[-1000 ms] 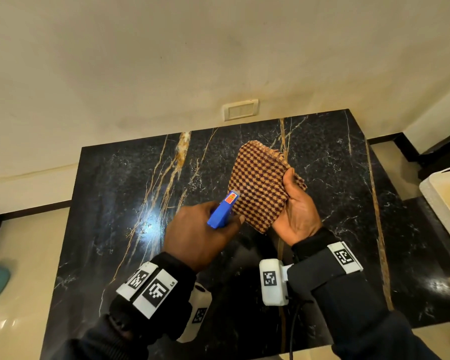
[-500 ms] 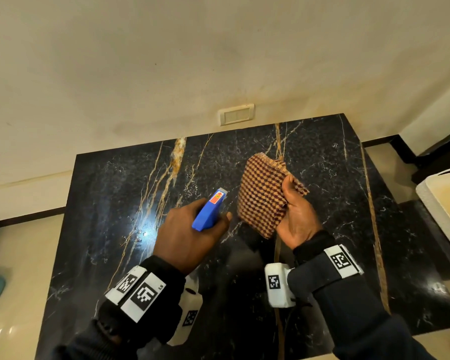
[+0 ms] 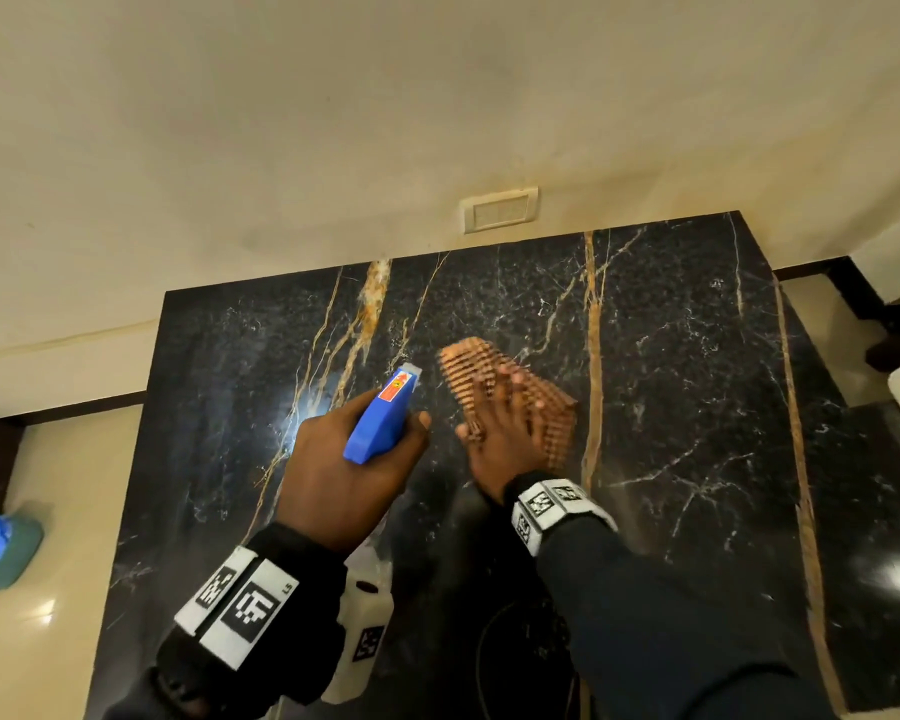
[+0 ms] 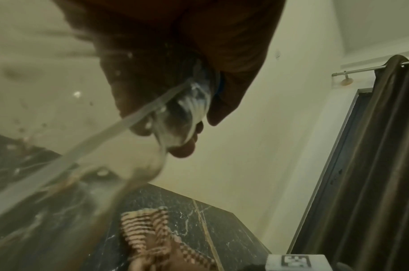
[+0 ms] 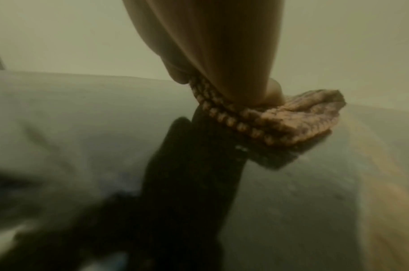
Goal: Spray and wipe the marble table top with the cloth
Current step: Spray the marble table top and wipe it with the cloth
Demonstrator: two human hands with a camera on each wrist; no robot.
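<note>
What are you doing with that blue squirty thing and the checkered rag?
Someone is cleaning a black marble table. The left hand grips a spray bottle with a blue top, held above the table and pointing away from the person. The right hand presses a brown checkered cloth flat on the stone with straight fingers; it looks blurred, so it is probably wiping. No spray is visible in the air.

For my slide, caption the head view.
Left hand holds spray bottle; right hand presses cloth onto marble table.
</note>
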